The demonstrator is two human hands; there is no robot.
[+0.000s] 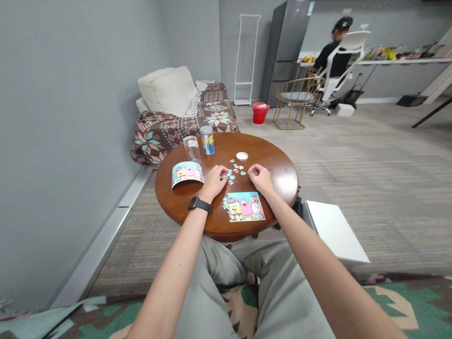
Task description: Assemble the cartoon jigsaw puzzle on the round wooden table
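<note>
A partly joined cartoon jigsaw puzzle (pixel 244 207) lies flat near the front of the round wooden table (pixel 220 226), its left side ragged. Beyond it, loose puzzle pieces (pixel 231 175) are scattered between my hands. My left hand (pixel 214 183), wearing a black watch, has its fingers curled at the left edge of these pieces. To their right, my right hand (pixel 262 179) is closed in a pinch just above the tabletop. Whatever either hand's fingertips hold is too small to make out. A curved picture sheet (pixel 188 173) with the same characters stands left of my left hand.
A clear glass (pixel 191 149) and a printed can (pixel 207 140) stand at the table's back left. A round lid (pixel 242 156) lies behind the pieces. A white box (pixel 336 230) is at the right. A person (pixel 325 56) sits far back near a fridge (pixel 285 52).
</note>
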